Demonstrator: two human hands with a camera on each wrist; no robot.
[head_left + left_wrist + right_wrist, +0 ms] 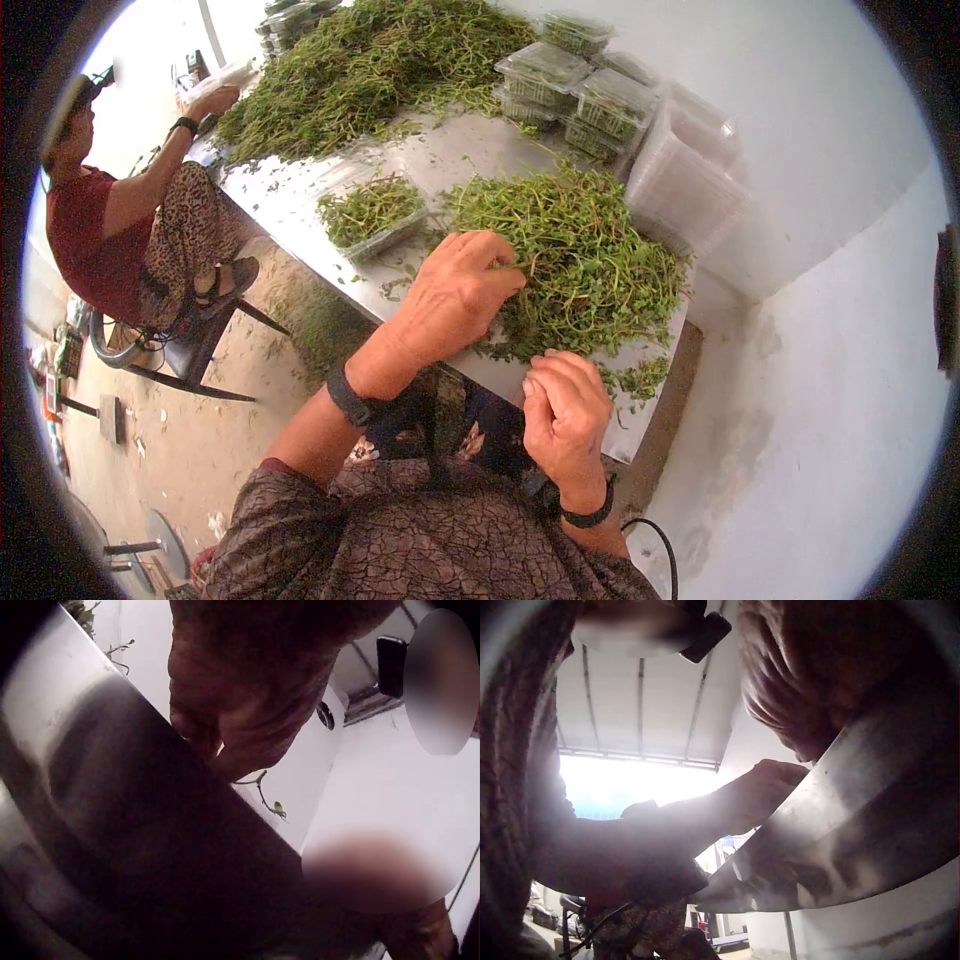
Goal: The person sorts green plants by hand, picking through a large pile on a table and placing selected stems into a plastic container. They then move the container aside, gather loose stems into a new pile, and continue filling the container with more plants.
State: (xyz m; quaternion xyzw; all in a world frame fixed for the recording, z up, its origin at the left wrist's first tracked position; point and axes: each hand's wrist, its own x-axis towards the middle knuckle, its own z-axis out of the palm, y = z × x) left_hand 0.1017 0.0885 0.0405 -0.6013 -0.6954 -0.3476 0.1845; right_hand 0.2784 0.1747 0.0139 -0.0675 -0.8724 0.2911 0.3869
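Observation:
A heap of leafy green sprigs (pixel 590 260) lies on the near part of the white table. My left hand (pixel 450 290) reaches in at its left side, fingers bent, thumb and forefinger pinching at the sprigs. Under the left hand (pixel 247 690) in the left wrist view, a thin sprig (pixel 262 793) pokes out beside the fingertips. At the table's near edge, my right hand (pixel 570 410) has its fingers curled in and the thumb against them; nothing shows in it, and its palm is hidden. Just left of the heap sits a clear plastic box (pixel 385 235) filled with sprigs.
A larger pile of greens (pixel 370 75) covers the table's far end. Filled clear boxes (pixel 545 75) are stacked along the wall, beside nested clear containers (pixel 690 165). A person (pixel 110 220) sits at the left. The white wall (pixel 820 380) stands close on the right.

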